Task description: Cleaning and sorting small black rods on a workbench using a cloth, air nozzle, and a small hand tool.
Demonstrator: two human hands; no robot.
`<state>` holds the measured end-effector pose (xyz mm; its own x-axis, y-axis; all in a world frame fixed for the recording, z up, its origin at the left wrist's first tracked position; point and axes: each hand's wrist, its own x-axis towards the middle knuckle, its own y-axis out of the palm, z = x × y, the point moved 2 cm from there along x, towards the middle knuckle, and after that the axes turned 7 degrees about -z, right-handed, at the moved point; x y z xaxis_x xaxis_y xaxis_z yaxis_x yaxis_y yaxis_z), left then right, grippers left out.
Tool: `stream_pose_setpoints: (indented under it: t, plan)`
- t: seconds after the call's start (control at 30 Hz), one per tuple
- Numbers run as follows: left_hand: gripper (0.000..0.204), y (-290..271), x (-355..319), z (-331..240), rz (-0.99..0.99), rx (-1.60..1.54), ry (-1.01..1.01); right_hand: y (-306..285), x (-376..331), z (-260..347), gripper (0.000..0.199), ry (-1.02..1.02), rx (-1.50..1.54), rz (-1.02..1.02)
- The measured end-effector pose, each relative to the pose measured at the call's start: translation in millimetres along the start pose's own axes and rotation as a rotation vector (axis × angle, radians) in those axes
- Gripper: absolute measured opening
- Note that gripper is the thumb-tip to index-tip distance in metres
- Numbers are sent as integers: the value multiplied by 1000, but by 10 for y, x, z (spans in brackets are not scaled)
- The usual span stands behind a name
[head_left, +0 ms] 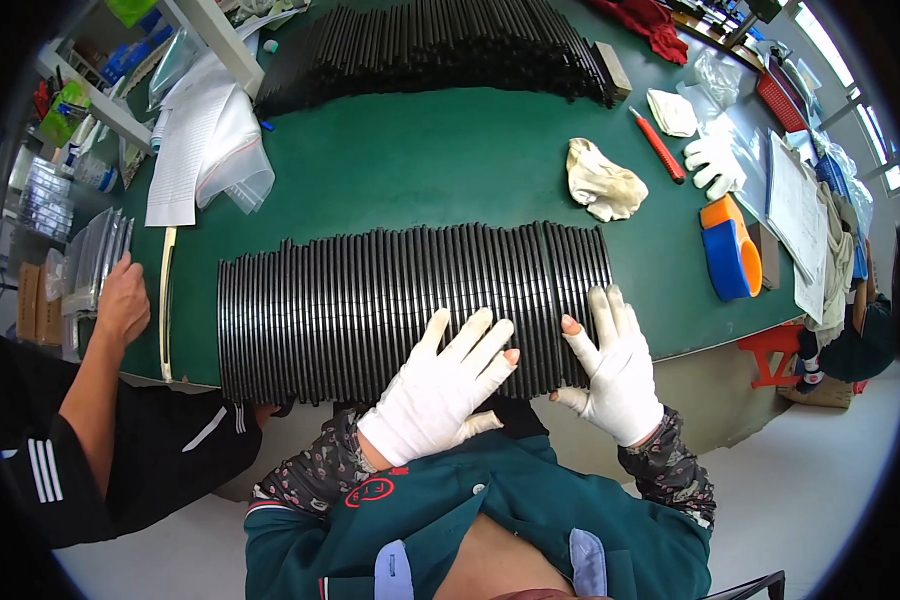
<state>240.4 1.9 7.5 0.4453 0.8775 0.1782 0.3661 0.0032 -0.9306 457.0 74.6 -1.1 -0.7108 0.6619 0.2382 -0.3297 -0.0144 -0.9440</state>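
Observation:
A row of thin black rods (370,285) lies side by side along the front of the green table, their ends reaching past its near edge. My left hand (435,385), in a white glove with a bare fingertip showing, rests flat on the rods right of the row's middle, fingers spread. At the row's right end is my right hand (615,375), also gloved in white with bare fingertips. Its fingers are stretched out over the last few rods, thumb toward their near ends. A narrow gap runs between these rods and the others. Neither hand grips anything.
A larger pile of black rods (430,45) lies at the back beside a wooden block (613,72). Right stand a cloth (603,180), a red cutter (658,147), a glove (715,165) and tape rolls (730,250). At left, a co-worker's hand (123,300) is by plastic bags.

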Motion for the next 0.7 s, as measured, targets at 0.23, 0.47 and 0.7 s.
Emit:
stream_pose_setpoints:
  t: [0.23,0.47,0.7]
  plan:
    - [75,59,105,-24,-36,-53,58,26,-115,-169,87,-12,-39,1]
    - [73,65,210,-53,9,-63,95,16,-93,-141,91,-3,7,-21]
    - [52,80,167,-115,36,-186,414,-113,75,-13,86,-160,110,188]
